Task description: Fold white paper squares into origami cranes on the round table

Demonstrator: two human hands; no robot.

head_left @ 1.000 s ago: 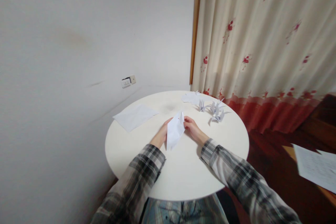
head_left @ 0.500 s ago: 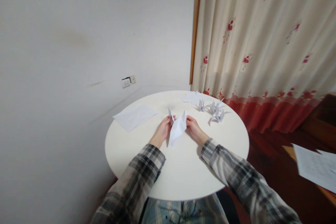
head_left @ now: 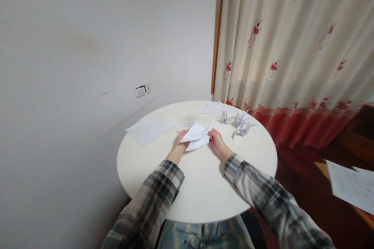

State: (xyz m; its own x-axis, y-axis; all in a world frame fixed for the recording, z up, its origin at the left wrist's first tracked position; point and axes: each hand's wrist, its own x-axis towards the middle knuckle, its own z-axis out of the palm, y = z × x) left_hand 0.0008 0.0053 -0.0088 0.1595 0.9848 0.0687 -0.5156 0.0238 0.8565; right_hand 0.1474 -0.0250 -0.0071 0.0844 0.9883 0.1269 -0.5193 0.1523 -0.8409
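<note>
A folded piece of white paper (head_left: 196, 137) is held between my two hands above the middle of the round table (head_left: 204, 198). It is part-folded, with pointed flaps standing out on both sides. My left hand (head_left: 179, 148) grips its left end, the fingers partly hidden behind the paper. At the right end, my right hand (head_left: 217, 142) pinches an edge with thumb and fingertips. A flat square sheet of white paper (head_left: 149, 129) lies to the left of my left hand. Beyond my right hand stand several white origami cranes (head_left: 242, 129).
More white paper (head_left: 212, 108) lies at the table's far edge. A wall with a socket (head_left: 140, 92) is on the left, a flowered curtain (head_left: 274, 46) behind on the right. Written sheets (head_left: 350, 184) rest on a wooden surface at the lower right.
The folded paper has turned from lengthwise to sideways, and its flaps have spread and tipped toward the left. Both hands remain in nearly the same places, still holding it.
</note>
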